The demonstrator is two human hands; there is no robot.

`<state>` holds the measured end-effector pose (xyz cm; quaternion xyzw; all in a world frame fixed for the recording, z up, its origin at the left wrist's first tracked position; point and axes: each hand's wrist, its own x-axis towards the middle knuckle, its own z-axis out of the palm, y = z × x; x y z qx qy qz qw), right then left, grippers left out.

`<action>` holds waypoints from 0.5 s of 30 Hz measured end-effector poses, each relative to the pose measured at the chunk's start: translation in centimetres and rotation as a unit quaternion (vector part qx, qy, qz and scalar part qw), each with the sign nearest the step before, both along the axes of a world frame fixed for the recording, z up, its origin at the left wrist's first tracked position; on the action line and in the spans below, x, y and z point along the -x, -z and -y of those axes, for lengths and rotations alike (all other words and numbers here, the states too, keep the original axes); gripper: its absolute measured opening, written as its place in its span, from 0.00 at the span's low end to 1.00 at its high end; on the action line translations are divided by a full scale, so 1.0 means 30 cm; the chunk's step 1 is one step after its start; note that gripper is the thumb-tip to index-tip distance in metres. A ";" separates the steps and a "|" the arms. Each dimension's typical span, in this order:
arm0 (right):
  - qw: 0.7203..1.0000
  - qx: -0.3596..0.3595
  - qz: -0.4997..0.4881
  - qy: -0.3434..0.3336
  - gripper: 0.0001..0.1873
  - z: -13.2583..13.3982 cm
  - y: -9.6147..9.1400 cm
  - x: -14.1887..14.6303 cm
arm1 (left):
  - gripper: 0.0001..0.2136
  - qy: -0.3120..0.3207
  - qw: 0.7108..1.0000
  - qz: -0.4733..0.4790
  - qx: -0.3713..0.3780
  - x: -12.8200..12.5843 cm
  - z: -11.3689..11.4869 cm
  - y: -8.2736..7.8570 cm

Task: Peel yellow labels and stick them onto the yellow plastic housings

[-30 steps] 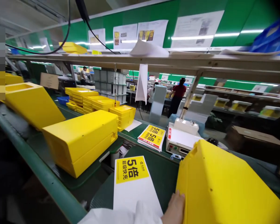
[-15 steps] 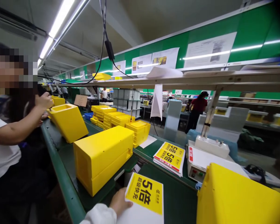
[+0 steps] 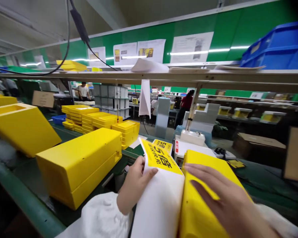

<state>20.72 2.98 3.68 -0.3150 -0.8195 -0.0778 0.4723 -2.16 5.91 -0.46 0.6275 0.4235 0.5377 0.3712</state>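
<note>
My left hand (image 3: 134,185) grips the left edge of a white sheet with a yellow printed panel (image 3: 161,185), lifted against the side of a yellow plastic case (image 3: 201,205). My right hand (image 3: 223,198) lies flat on top of that case, fingers stretched out and apart. Both sleeves are white. Behind the sheet lies a stack of the same yellow-printed sheets (image 3: 164,144) on the green bench.
Another yellow case (image 3: 81,163) sits on the green conveyor (image 3: 20,198) to the left, a further one (image 3: 20,127) beyond. Stacked yellow trays (image 3: 99,120) stand behind. A small white machine (image 3: 191,142) is ahead. A shelf (image 3: 164,77) carries a blue bin (image 3: 278,46). People stand far back.
The sheet rose from lying flat on the bench to lean against the yellow case, held by my left hand. My right hand came into view on top of the case. The view swung right.
</note>
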 end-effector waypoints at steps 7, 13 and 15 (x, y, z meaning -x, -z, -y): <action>0.997 0.002 -0.035 -0.071 0.09 -0.004 -0.006 0.208 | 0.11 -0.057 0.977 -0.105 -0.178 -0.099 0.143 -0.052; 0.997 -0.018 -0.023 -0.069 0.10 0.027 -0.020 0.186 | 0.12 -0.078 0.936 -0.183 -0.290 -0.091 0.160 -0.074; 0.998 -0.018 -0.001 -0.068 0.12 0.031 -0.023 0.184 | 0.11 -0.072 0.930 -0.207 -0.294 -0.087 0.169 -0.085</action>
